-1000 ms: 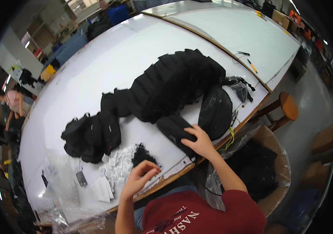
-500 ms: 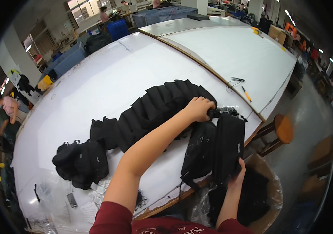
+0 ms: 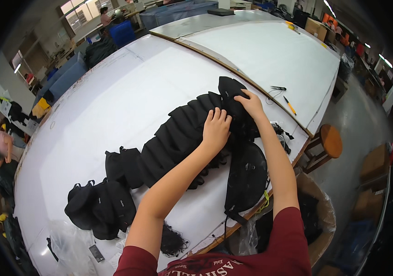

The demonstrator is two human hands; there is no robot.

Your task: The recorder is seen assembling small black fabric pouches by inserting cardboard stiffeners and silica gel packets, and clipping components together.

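Note:
A long row of black fabric bags [image 3: 171,138] stands packed together on the white table [image 3: 113,101]. My right hand [image 3: 251,105] grips the edge of a black bag [image 3: 229,88] at the row's far right end, its fingertips bent over the fabric. Close by, my left hand [image 3: 216,129] rests on the row with its fingers stretched out, the fingertips touching the bags. Under my right forearm lies another black bag [image 3: 247,179] with a strap, partly hidden. More black bags [image 3: 102,209] sit at the near left.
A cardboard box [image 3: 323,207] lined with plastic and holding black items stands beside the table's near right edge. Behind it is a wooden stool [image 3: 330,140]. A yellow pen [image 3: 290,106] and small black snips [image 3: 278,88] lie past the strip. Clear plastic [image 3: 70,241] lies near left.
My right hand has brought the black bag from the table's right edge up to the row's far end. My left hand has shifted left onto the row.

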